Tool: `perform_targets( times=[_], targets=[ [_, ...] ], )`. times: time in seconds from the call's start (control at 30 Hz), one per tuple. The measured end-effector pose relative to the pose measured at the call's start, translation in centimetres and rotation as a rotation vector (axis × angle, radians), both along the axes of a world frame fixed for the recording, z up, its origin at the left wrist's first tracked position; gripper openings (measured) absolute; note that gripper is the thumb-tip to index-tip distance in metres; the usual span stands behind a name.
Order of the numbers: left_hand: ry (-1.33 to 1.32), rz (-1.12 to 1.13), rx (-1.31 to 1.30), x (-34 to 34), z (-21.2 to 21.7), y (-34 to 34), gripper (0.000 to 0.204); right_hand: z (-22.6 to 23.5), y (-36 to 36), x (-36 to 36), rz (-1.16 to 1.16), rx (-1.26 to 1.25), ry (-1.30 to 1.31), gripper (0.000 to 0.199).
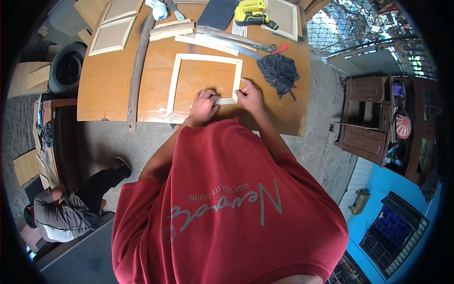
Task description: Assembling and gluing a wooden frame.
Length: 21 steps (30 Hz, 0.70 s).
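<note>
A pale wooden frame lies flat near the front edge of the orange-brown table. My left hand is closed on its near strip, with fingers bent over the wood. At the near right corner, my right hand grips the frame, thumb and fingers around the joint. The left part of the near side is partly hidden by my left hand. Just right of the frame sits a crumpled black cloth.
A long dark wooden bar crosses the table left of the frame. Beyond lie wood strips, a yellow-black power tool and framed panels. A tyre stands left; a person sits behind at left. A cabinet stands right.
</note>
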<state>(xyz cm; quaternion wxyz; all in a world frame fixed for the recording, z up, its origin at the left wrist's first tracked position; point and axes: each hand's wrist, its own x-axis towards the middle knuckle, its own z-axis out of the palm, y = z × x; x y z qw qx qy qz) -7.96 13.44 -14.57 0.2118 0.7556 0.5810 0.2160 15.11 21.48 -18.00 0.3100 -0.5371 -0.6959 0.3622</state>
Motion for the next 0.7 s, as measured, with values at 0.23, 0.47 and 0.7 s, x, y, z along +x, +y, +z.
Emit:
perform_targets(
  times=[0.23, 0.47, 0.7],
  targets=[
    [-0.159, 0.133, 0.065, -0.7, 2.3, -0.8, 0.068, -1.5, -0.8, 0.9, -0.057, 0.069, -0.054, 0.048],
    [-0.259, 0.895, 0.217, -9.4, 0.2, -4.8, 0.067, 0.6, -2.7, 3.5, -0.133, -0.094, -0.134, 0.038],
    [-0.213, 1.143, 0.227, -12.1, -0.6, -8.8, 0.062, 0.1, -5.3, 4.0, -0.046, -0.14, -0.058, 0.036]
  ],
)
